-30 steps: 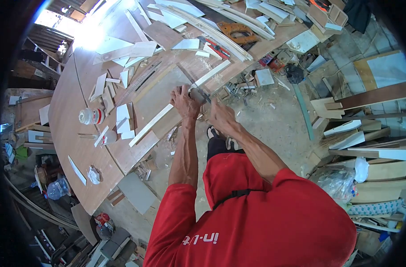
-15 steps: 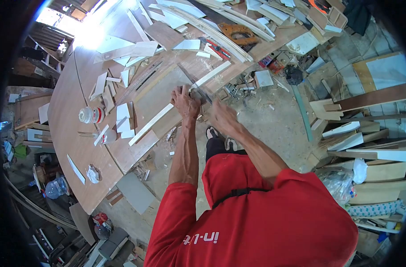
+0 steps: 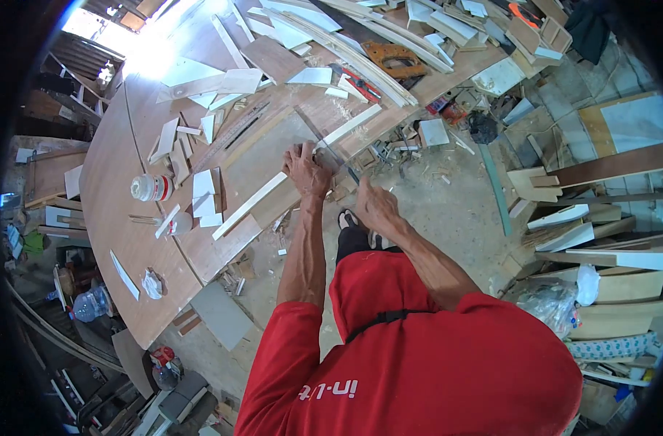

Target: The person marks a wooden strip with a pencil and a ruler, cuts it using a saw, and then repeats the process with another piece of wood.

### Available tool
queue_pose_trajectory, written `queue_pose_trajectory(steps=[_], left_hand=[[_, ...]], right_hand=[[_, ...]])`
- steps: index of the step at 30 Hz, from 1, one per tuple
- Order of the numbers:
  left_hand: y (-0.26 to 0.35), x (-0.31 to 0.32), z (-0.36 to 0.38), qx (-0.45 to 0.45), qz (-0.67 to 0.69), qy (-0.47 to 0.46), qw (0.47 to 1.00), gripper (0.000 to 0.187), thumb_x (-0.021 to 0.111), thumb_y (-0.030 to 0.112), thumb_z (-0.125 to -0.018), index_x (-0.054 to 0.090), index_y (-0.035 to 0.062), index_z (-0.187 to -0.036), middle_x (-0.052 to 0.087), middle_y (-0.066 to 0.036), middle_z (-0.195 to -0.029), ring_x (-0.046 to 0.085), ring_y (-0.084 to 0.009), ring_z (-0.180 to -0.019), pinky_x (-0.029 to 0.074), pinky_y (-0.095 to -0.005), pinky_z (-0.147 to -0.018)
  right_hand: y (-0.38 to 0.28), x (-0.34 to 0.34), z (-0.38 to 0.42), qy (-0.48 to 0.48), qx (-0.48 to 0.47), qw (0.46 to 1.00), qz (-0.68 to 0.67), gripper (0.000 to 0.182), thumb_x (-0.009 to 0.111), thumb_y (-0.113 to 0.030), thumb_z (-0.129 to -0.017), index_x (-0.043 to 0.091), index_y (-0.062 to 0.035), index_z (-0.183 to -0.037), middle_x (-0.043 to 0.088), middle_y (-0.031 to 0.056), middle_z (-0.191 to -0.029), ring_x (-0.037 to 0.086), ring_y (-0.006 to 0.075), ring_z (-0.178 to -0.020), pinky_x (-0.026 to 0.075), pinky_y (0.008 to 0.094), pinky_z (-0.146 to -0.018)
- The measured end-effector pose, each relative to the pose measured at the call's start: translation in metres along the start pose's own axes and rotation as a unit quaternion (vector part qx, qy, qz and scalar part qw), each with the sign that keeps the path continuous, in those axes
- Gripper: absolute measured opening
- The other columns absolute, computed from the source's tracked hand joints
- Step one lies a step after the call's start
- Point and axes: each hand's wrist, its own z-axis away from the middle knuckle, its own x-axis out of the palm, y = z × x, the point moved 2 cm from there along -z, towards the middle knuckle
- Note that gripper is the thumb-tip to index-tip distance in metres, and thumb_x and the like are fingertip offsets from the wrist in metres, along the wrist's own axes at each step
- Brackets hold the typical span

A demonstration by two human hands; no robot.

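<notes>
My left hand [image 3: 307,171] is closed over a long pale wood strip [image 3: 251,205] at the near edge of the workbench, pressing it down. The strip's other stretch [image 3: 353,123] shows past my fingers. Just right of that hand, a long flat-bladed tool, seemingly a saw [image 3: 335,155], lies across the strip. Its dark handle end meets my right hand [image 3: 376,206], whose fingers are wrapped around it over the bench edge. Part of the blade is blurred, so its teeth cannot be made out. Beneath the strip is a grey board [image 3: 266,149].
Wood offcuts [image 3: 277,58] litter the workbench [image 3: 121,218]. A wooden-handled saw [image 3: 394,60] and red pliers-like tool [image 3: 362,86] lie farther back. A white jar [image 3: 151,187] stands left. Scraps cover the floor [image 3: 433,211], and boards [image 3: 600,251] lean at right.
My right hand has drawn back toward my body and slightly right, bringing the bladed tool with it. My left hand stays on the strip. The whole view has shifted slightly.
</notes>
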Motion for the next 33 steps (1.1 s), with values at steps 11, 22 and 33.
queue_pose_trajectory(steps=[11, 22, 33], left_hand=[[-0.003, 0.001, 0.002, 0.001, -0.006, 0.000, 1.000, 0.026, 0.064, 0.011, -0.070, 0.062, 0.0102, -0.096, 0.055, -0.010, -0.101, 0.047, -0.0318, -0.103, 0.033, -0.0451, -0.088], [-0.004, 0.005, -0.002, -0.001, 0.004, -0.002, 1.000, 0.025, 0.065, 0.013, -0.073, 0.062, 0.0100, -0.098, 0.055, -0.011, -0.103, 0.046, -0.0319, -0.105, 0.032, -0.0449, -0.089], [-0.005, 0.005, -0.001, -0.013, -0.009, -0.018, 1.000, 0.025, 0.066, 0.014, -0.075, 0.063, 0.0108, -0.099, 0.055, -0.011, -0.103, 0.047, -0.0322, -0.106, 0.032, -0.0451, -0.091]], right_hand=[[0.008, -0.003, 0.016, 0.025, -0.007, 0.998, 0.049, 0.030, 0.049, -0.014, -0.084, 0.047, 0.0076, -0.105, 0.063, 0.0316, -0.084, 0.064, 0.0469, -0.082, 0.050, 0.0531, -0.069], [-0.015, -0.029, 0.010, 0.011, -0.041, 0.998, 0.039, 0.032, 0.050, -0.013, -0.082, 0.048, 0.0111, -0.103, 0.063, 0.0331, -0.084, 0.064, 0.0476, -0.082, 0.051, 0.0528, -0.075], [0.002, 0.004, -0.007, 0.113, -0.112, 0.987, -0.023, 0.032, 0.048, -0.015, -0.084, 0.046, 0.0087, -0.105, 0.061, 0.0309, -0.070, 0.063, 0.0491, -0.072, 0.049, 0.0557, -0.067]])
